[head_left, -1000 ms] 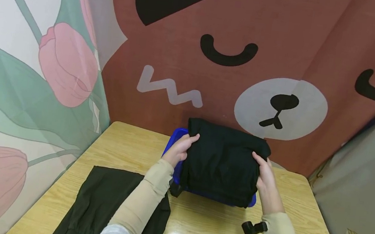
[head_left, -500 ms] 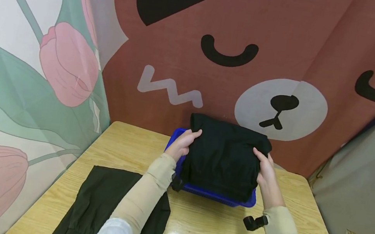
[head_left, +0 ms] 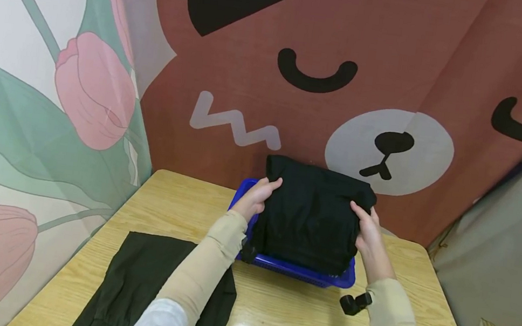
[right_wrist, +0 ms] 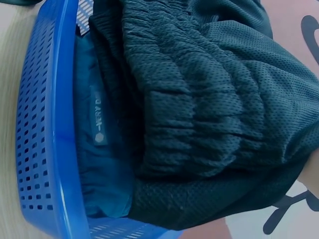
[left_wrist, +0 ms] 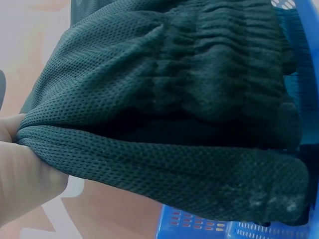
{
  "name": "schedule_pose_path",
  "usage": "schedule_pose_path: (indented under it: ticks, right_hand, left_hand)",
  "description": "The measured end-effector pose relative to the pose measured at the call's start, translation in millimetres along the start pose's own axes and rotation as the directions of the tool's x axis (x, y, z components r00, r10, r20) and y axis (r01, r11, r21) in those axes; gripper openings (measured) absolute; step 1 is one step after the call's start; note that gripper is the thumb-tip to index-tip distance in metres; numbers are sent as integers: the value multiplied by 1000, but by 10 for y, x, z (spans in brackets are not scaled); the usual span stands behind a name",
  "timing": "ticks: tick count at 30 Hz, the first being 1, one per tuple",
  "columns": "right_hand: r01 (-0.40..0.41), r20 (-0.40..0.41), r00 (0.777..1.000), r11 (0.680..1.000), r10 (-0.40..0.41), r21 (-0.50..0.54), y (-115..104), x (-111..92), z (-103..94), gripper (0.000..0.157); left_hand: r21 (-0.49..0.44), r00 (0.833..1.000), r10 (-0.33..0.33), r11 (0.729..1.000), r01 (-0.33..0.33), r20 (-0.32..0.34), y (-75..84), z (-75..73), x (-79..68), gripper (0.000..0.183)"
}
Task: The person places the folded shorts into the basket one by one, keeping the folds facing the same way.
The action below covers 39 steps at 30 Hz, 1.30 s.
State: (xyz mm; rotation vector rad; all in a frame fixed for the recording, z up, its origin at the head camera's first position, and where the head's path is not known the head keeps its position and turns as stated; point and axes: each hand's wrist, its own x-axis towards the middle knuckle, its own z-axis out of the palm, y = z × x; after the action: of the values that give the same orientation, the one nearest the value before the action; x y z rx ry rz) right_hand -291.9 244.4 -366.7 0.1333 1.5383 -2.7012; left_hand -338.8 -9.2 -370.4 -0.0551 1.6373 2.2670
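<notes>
A folded black garment [head_left: 310,218] with a gathered elastic waistband, shown close in the right wrist view, is held over a blue plastic basket [head_left: 296,271]. My left hand [head_left: 259,198] pinches its left side, thumb on top; the left wrist view shows the mesh cloth [left_wrist: 99,104] bunched between thumb and fingers. At the opposite side, my right hand [head_left: 367,230] grips the edge with the thumb on top and the fingers mostly hidden beneath. The waistband end points toward me, close over the basket's front rim. Under it in the basket lies a dark blue cloth item [right_wrist: 102,149] with pale lettering.
Another dark garment [head_left: 153,280] lies flat on the wooden table [head_left: 286,318] at front left, partly under my left forearm. A brown bear-print cloth [head_left: 243,68] hangs behind the table's back edge. Printed curtains [head_left: 94,88] stand at both sides.
Both hands have moved slightly away from me with the folded garment. Its near edge has drawn back, so more of the basket's front rim shows. The garment on the table stays put.
</notes>
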Motion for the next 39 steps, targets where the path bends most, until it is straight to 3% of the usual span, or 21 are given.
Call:
schedule_pose_path:
  ticks: [12, 18, 21, 24, 28, 30, 33, 37, 39]
  right_hand:
    - [15, -17, 1000, 997, -16, -80, 114, 115, -91, 62]
    - [24, -41, 999, 996, -27, -80, 152, 162, -164, 54]
    - [8, -42, 999, 995, -12, -101, 172, 185, -184, 58]
    - [-14, -38, 999, 991, 9, -136, 198, 213, -199, 63]
    - [-21, -43, 999, 987, 14, -156, 239, 258, -207, 63]
    - [-10, -41, 999, 989, 4, -148, 259, 282, -219, 61]
    - [0, -32, 999, 994, -4, -112, 285, 305, -244, 56]
    - [-6, -42, 999, 996, 2, -94, 323, 321, -298, 49]
    - [-16, -53, 999, 995, 10, -101, 339, 329, -327, 46]
  left_hand:
    - [75, 1000, 10, 997, -8, -23, -101, -12, 114, 59]
    - [70, 1000, 10, 997, -12, 20, -137, -11, 154, 45]
    - [81, 1000, 19, 997, -20, 17, -178, -23, 161, 56]
    - [107, 1000, 11, 994, -10, -3, -150, -5, 59, 65]
    - [136, 999, -3, 991, 8, -35, -182, -30, 117, 65]
    - [152, 999, 18, 988, -10, -51, -260, -78, 261, 64]
    - [184, 996, 88, 979, -83, -18, -575, -276, 767, 66]
    - [192, 993, 113, 975, -114, 15, -920, -473, 1268, 73]
    - [204, 997, 66, 977, -57, -37, -923, -444, 1246, 73]
